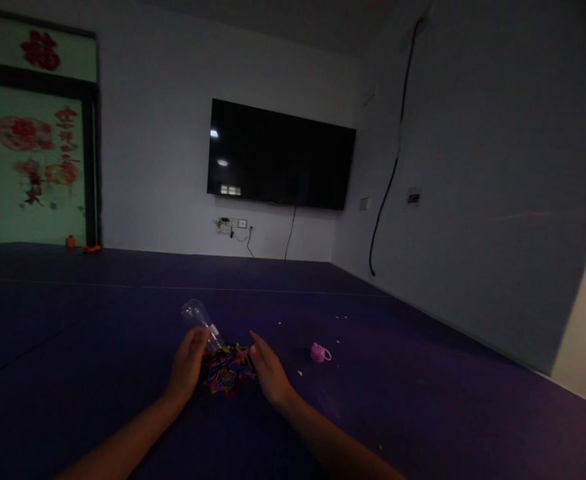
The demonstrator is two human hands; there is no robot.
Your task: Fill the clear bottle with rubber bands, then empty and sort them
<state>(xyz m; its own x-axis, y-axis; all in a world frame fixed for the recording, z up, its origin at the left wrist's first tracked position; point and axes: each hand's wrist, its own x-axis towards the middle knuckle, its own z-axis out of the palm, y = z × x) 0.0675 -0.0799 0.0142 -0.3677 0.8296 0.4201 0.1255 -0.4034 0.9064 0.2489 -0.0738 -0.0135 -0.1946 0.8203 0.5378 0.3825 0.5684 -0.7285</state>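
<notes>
A heap of many-coloured thin bands, which look like rubber bands, lies on the dark blue-purple surface between my two hands. My left hand is at the heap's left side, fingers stretched out and palm facing in. On the right, my right hand mirrors it, open, with its fingertips against or close to the heap's edge. A clear plastic bottle lies tilted just beyond my left hand, its mouth end by the bands; whether the hand touches it I cannot tell. To the right sits a pink lid with a ring loop.
Small white scraps are scattered on the surface to the right. Two orange objects stand far left near a door with red decorations. A television hangs on the far wall; a black cable runs down the right wall.
</notes>
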